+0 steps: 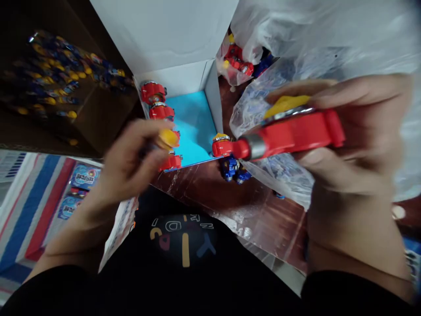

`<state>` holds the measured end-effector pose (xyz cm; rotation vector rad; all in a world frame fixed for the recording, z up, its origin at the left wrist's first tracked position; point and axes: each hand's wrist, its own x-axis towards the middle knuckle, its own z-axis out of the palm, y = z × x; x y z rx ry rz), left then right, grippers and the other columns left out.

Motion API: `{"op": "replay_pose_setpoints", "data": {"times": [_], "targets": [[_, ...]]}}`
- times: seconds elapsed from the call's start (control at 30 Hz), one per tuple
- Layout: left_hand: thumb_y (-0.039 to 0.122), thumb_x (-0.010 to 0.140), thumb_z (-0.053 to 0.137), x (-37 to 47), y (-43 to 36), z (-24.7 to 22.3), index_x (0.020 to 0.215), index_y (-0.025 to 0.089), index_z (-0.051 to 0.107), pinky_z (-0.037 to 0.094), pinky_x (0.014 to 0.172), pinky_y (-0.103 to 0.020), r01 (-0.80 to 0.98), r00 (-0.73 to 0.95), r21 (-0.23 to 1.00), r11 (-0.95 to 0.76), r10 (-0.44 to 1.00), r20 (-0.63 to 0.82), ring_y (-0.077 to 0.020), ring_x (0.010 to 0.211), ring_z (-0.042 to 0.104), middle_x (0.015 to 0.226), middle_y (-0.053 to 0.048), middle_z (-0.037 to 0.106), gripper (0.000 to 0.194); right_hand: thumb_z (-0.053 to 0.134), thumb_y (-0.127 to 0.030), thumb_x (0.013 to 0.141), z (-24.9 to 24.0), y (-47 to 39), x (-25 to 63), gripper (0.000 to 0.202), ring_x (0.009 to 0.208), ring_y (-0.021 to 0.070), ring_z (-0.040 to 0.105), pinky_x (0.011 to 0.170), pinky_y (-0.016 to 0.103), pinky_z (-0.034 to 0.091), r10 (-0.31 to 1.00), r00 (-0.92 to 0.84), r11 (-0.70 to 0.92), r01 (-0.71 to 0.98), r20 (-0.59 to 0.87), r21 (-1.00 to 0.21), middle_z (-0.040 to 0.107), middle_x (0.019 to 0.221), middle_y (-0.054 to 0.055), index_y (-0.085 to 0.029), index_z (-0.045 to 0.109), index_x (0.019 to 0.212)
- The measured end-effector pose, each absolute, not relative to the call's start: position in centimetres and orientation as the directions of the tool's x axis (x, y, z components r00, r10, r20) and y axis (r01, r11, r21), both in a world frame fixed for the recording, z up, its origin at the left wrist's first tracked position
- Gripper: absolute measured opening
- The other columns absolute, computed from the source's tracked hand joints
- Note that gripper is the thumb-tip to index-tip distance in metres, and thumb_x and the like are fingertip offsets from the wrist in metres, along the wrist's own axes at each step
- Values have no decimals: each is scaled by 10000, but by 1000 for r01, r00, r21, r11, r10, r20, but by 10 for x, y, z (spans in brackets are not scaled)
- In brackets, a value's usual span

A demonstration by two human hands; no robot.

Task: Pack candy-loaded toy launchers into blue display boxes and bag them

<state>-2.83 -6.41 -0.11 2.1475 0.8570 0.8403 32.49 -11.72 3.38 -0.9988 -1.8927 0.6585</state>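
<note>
My left hand [133,160], blurred, pinches a small item with a yellow cap [168,138] at the left edge of an open white box [164,30] with a blue floor [194,125]. Along that edge stand several red toys [161,111] in a column. On the right, my right hand [355,136] grips a large red toy [296,133] with a yellow part and a silver band; its narrow end points left. Near that end a smaller red toy [222,145] with a yellow top sits at the box's front right corner. Blue toys [230,169] lie just below it.
A brown carton [98,103] at the left holds many blue and yellow pieces. Clear plastic bags [315,66] spread over the right side, with red toys [238,61] at one bag. The reddish-brown table [204,188] runs beneath. A striped bag [36,202] stands lower left.
</note>
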Motion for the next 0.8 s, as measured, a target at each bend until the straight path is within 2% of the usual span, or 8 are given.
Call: {"op": "replay_pose_setpoints", "data": {"times": [0.17, 0.27, 0.33, 0.43, 0.53, 0.6, 0.7, 0.8], "targets": [[383, 1135, 609, 8, -93, 10, 1304, 228, 704, 605, 867, -335, 150, 756, 883, -445, 627, 187, -194, 982, 720, 1134, -72, 758, 249, 832, -386, 955, 16, -121, 293, 572, 1385, 307, 652, 1164, 555, 587, 733, -463, 669, 353, 499, -654, 647, 1355, 119, -247, 528, 1418], [335, 1120, 628, 13, -94, 8, 1218, 189, 709, 590, 843, -297, 195, 740, 838, -510, 637, 215, -176, 946, 713, 1062, -62, 744, 194, 842, -317, 940, 6, -128, 294, 451, 1400, 315, 641, 1170, 533, 597, 751, -421, 659, 440, 508, -610, 637, 1375, 94, -297, 634, 1340], [302, 1105, 642, 17, -96, 5, 1223, 173, 706, 594, 868, -305, 249, 707, 747, -616, 643, 294, -183, 968, 710, 1074, -67, 738, 186, 845, -282, 924, 3, -136, 296, 392, 1418, 329, 622, 1176, 535, 595, 773, -379, 634, 499, 508, -591, 614, 1422, 91, -326, 683, 1278], [271, 1107, 626, 23, -97, -8, 1279, 158, 687, 602, 863, -323, 317, 683, 504, -804, 562, 466, -197, 966, 709, 1096, -83, 736, 214, 866, -297, 904, -3, -146, 293, 519, 1374, 336, 634, 1169, 572, 579, 832, -326, 554, 505, 449, -661, 618, 1412, 102, -348, 622, 1359], [230, 1109, 623, 22, -90, -23, 1383, 188, 655, 581, 790, -325, 329, 699, 167, -929, 359, 619, -180, 861, 696, 1036, -48, 739, 279, 823, -335, 951, -9, -153, 288, 544, 1151, 258, 705, 969, 462, 654, 920, -283, 375, 426, 272, -823, 651, 1335, 75, -361, 536, 1413], [179, 1099, 619, 18, -83, -28, 1463, 242, 632, 581, 807, -322, 299, 700, 75, -951, 272, 660, -165, 852, 698, 1055, -22, 754, 369, 801, -358, 975, -11, -156, 288, 502, 952, 185, 700, 786, 342, 648, 958, -240, 243, 373, 160, -896, 673, 1259, 45, -346, 535, 1401], [351, 1119, 644, 12, -72, -21, 1515, 262, 626, 616, 941, -358, 311, 685, 253, -916, 401, 609, -204, 1013, 741, 1159, -47, 771, 406, 806, -398, 974, -8, -156, 292, 520, 940, 160, 691, 815, 306, 642, 974, -181, 201, 406, 137, -892, 686, 1232, 29, -335, 575, 1435], [545, 1110, 632, 13, -63, -5, 1407, 241, 708, 636, 1004, -406, 347, 667, 506, -790, 587, 459, -247, 1076, 765, 1145, -66, 782, 432, 794, -419, 982, -2, -149, 296, 624, 1215, 234, 706, 1119, 455, 613, 964, -140, 265, 512, 225, -817, 675, 1427, 49, -351, 574, 1562]]}}
